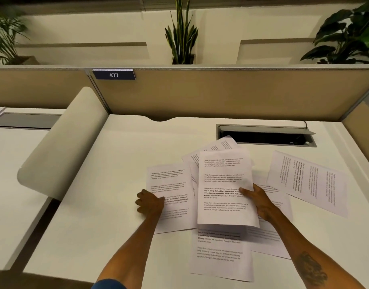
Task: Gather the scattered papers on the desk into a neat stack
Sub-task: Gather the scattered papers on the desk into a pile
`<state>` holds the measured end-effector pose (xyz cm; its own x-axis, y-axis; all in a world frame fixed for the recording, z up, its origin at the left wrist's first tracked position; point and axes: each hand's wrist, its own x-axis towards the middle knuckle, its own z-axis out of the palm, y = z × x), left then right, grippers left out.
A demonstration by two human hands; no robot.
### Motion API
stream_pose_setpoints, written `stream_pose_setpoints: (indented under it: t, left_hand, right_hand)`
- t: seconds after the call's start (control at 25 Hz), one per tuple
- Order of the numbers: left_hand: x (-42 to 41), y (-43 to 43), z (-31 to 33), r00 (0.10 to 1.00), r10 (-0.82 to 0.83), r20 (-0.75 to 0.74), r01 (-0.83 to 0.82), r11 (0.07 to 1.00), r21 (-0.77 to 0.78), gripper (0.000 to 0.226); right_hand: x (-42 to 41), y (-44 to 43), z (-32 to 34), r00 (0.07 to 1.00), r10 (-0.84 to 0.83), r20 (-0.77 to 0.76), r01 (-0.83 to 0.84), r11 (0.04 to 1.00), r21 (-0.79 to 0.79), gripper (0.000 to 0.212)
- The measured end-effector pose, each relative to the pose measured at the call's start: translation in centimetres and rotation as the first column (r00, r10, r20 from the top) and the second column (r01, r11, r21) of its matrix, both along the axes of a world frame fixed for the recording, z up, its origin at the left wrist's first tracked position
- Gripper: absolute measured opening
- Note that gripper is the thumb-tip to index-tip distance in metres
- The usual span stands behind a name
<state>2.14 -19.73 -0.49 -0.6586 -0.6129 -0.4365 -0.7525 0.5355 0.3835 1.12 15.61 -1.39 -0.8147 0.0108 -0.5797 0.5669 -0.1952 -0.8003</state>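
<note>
Several printed white sheets lie scattered on the white desk point(96, 195). My right hand point(260, 202) pinches the right edge of one sheet point(223, 184), thumb on top, and holds it lifted above the others. My left hand point(149, 202) rests on the left edge of a flat sheet point(171, 190), fingers curled at its edge. Another sheet point(221, 253) lies nearest me, partly under the lifted one. One sheet point(308, 180) lies turned sideways at the right, apart from the rest. More sheets peek out behind point(221, 143) and under my right forearm point(269, 238).
An open cable tray point(262, 136) is sunk into the desk behind the papers. A tan partition point(221, 94) with a "477" label point(113, 75) closes off the back. A rounded divider panel point(65, 140) stands at the left. Plants stand beyond the partition.
</note>
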Motion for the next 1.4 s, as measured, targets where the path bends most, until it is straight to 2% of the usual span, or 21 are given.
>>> stream_pose_setpoints:
  t: [0.2,0.36,0.44,0.68,0.8,0.96,1.24,1.4]
  left_hand:
    - [-0.6,-1.1,-0.4,0.997,-0.072,0.036,0.072,0.997,0.008,0.08]
    - [-0.2,-1.6,-0.5,0.989,-0.11,0.101,0.118,0.99,-0.078,0.075]
    - [0.4,-1.7,-0.7,0.99,-0.122,0.074,0.128,0.989,-0.075,0.071]
    - [0.6,-2.9,-0.7,0.982,-0.033,-0.184,0.075,0.971,0.226,0.053]
    - [1.2,-3.8,-0.8,0.93,-0.004,-0.369,0.183,0.874,0.451,0.044]
    - [1.3,-3.9,-0.2,0.901,0.127,-0.414,0.222,0.685,0.694,0.039]
    - [-1.0,0.4,1.9,0.936,0.074,-0.345,0.27,0.481,0.834,0.039]
    - [-2.0,3.2,2.6,0.935,-0.027,-0.353,0.325,0.458,0.827,0.039]
  right_hand:
    - [0.0,-1.0,-0.5,1.0,-0.006,0.008,0.006,1.0,0.01,0.048]
    - [-0.4,-1.8,-0.5,1.0,-0.011,0.006,0.011,0.999,0.035,0.048]
    - [-0.4,-2.1,-0.4,1.0,-0.003,0.006,0.003,0.999,0.034,0.046]
    - [-0.4,-2.5,0.0,1.0,0.02,0.003,-0.02,1.0,0.008,0.043]
    - [-0.3,-2.5,0.2,1.0,0.03,0.001,-0.03,1.0,-0.01,0.04]
    - [-0.4,-2.6,0.8,0.998,0.064,-0.02,-0.064,0.998,-0.015,0.04]
    - [-1.0,-3.3,2.3,0.982,0.163,-0.093,-0.162,0.987,0.019,0.039]
    - [-0.9,-3.4,2.7,0.976,0.166,-0.143,-0.169,0.985,-0.014,0.04]
